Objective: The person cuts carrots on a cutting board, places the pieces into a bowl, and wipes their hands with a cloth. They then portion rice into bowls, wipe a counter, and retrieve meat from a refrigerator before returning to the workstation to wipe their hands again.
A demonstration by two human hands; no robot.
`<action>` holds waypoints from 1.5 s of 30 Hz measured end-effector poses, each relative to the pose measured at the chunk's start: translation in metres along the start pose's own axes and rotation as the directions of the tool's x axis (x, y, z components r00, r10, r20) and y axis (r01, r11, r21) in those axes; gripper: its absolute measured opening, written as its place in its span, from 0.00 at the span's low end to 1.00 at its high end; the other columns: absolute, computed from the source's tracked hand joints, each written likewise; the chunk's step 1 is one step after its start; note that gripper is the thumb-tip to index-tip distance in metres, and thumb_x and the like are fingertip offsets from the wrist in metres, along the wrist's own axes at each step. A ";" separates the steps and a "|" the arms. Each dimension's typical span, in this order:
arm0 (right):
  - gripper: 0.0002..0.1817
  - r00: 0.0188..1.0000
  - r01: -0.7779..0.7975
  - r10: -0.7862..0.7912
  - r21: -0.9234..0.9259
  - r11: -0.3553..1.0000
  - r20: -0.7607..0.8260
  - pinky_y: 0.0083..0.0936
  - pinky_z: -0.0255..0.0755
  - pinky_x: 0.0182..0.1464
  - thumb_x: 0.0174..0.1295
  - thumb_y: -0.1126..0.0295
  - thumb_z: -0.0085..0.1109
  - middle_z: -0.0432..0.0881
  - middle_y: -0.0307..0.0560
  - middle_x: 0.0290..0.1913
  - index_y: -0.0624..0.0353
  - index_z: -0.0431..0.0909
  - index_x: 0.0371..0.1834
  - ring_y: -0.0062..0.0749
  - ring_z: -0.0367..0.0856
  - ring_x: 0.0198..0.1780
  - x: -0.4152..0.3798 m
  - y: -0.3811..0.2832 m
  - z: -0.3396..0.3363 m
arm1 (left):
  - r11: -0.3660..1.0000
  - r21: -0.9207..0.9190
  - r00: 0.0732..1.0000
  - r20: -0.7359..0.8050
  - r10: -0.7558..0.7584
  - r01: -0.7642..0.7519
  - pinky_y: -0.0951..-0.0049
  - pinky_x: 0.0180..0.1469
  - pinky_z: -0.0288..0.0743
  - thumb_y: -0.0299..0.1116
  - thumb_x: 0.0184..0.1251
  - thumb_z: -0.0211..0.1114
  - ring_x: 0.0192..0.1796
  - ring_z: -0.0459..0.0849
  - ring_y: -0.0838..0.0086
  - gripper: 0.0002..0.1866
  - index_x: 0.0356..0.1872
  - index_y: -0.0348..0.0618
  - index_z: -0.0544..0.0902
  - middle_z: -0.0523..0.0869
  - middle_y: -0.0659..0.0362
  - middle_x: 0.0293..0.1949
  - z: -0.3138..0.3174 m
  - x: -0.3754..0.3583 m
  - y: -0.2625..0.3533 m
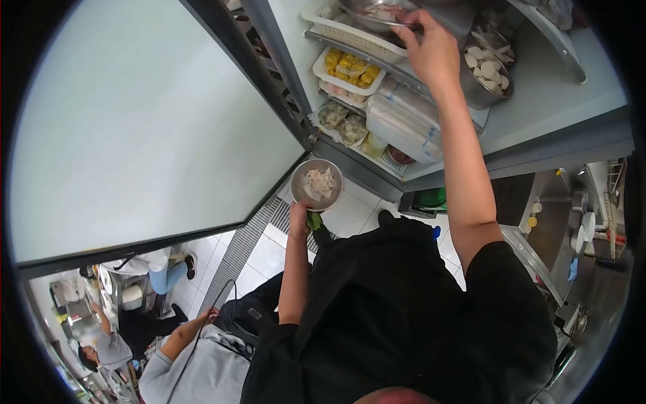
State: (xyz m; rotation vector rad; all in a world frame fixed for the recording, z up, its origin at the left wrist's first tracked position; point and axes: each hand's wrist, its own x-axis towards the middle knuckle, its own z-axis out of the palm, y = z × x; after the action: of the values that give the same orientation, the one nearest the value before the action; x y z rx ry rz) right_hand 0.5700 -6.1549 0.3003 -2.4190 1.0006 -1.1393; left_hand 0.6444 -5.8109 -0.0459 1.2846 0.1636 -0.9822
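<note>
Down at the left, my left hand [300,217] grips the rim of a metal bowl [297,180] containing pale, shredded-looking pieces of food [319,183]. Something green and leafy [314,221] shows just below that hand. My right arm reaches up into an open fridge. There my right hand [431,50] has its fingers closed on the edge of a second metal bowl [377,23], which holds pinkish food and overlaps a white plastic basket [356,32]. To the right of this hand stands a deep metal pot [486,97] with white round slices in it.
Lower shelves carry a tray of yellow pieces [350,69], bagged food [352,129] and clear plastic containers [404,121]. The fridge door [155,128] stands wide at the left. Behind me are a person in a grey shirt [195,367] and another farther off [114,347].
</note>
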 end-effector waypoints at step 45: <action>0.27 0.733 -0.680 0.671 -0.079 0.729 -0.113 0.48 0.72 0.61 0.62 0.67 0.63 0.77 0.67 0.57 0.63 0.66 0.63 0.68 0.78 0.56 -0.371 0.284 0.251 | 0.981 0.171 0.981 -0.184 -0.065 0.097 0.67 0.29 0.77 0.27 0.52 0.59 0.25 0.80 0.69 0.13 0.38 0.29 0.79 0.81 0.55 0.27 -0.165 -0.080 -0.009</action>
State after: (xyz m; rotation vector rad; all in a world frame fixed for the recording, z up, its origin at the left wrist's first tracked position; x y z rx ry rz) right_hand 0.4617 -6.1098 -0.2172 -1.7924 1.8173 -0.9074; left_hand 0.6564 -5.6277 -0.0585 1.5420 0.2727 -0.9682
